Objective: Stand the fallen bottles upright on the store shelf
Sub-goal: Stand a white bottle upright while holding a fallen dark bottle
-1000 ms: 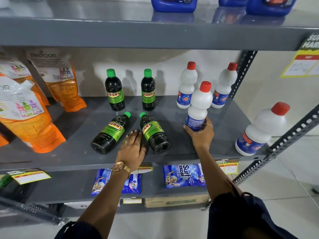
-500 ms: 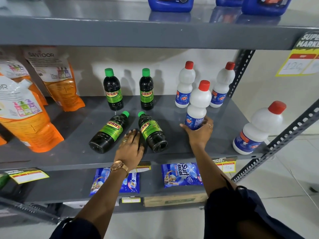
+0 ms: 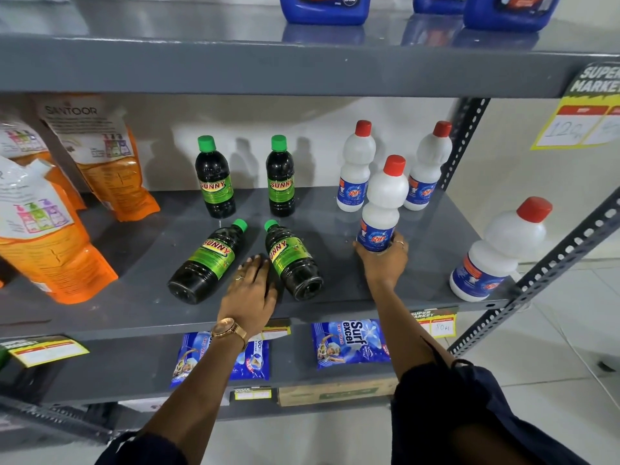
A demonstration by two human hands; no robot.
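Both arms are bare below dark navy sleeves (image 3: 469, 407). The left wrist carries a rose-gold watch (image 3: 228, 330) (metal band). Each hand wears a ring (image 3: 399, 243).

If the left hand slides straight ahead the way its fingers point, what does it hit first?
Probably nothing at once: the left hand points up the gap between the two fallen Sunny bottles. The gap narrows toward their caps, so it would likely brush one; depth unclear.

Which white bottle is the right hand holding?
The front-middle white bottle, upright in front of the two at the back; the right hand wraps its base. The far-right bottle stands apart, untouched.
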